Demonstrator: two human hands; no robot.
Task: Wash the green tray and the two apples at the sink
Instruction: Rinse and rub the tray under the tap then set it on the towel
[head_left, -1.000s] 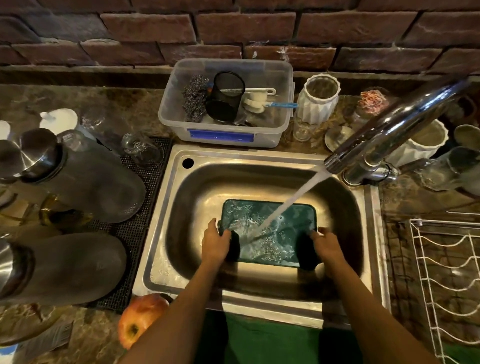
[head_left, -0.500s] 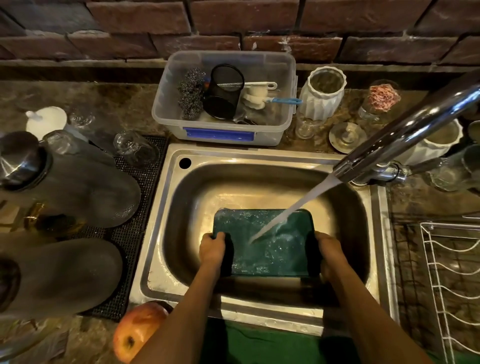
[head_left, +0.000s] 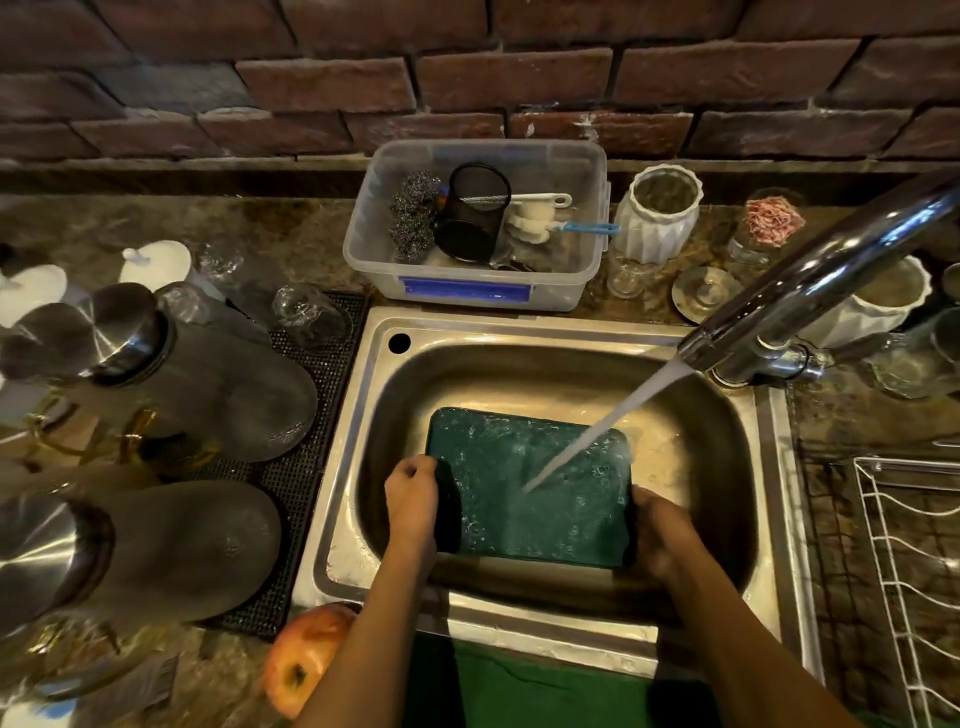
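Note:
The green tray (head_left: 524, 483) lies low in the steel sink (head_left: 566, 374), wet and speckled with drops. Water from the chrome tap (head_left: 810, 291) strikes its middle. My left hand (head_left: 413, 499) grips the tray's left edge, fingers curled round it. My right hand (head_left: 662, 535) holds the right edge near the front corner. One red-yellow apple (head_left: 301, 660) sits on the counter at the sink's front left corner, partly behind my left forearm. No second apple shows.
A clear plastic tub (head_left: 467, 291) with scourers and brushes stands behind the sink. Dark glass jars (head_left: 208, 374) lie on a black mat at left. White ribbed pots (head_left: 662, 218) and small glasses stand at the back right. A white wire rack (head_left: 914, 561) is at right.
The tray has tilted and shifted under the stream, so the water now lands nearer its middle right. Both hands kept their hold on its edges.

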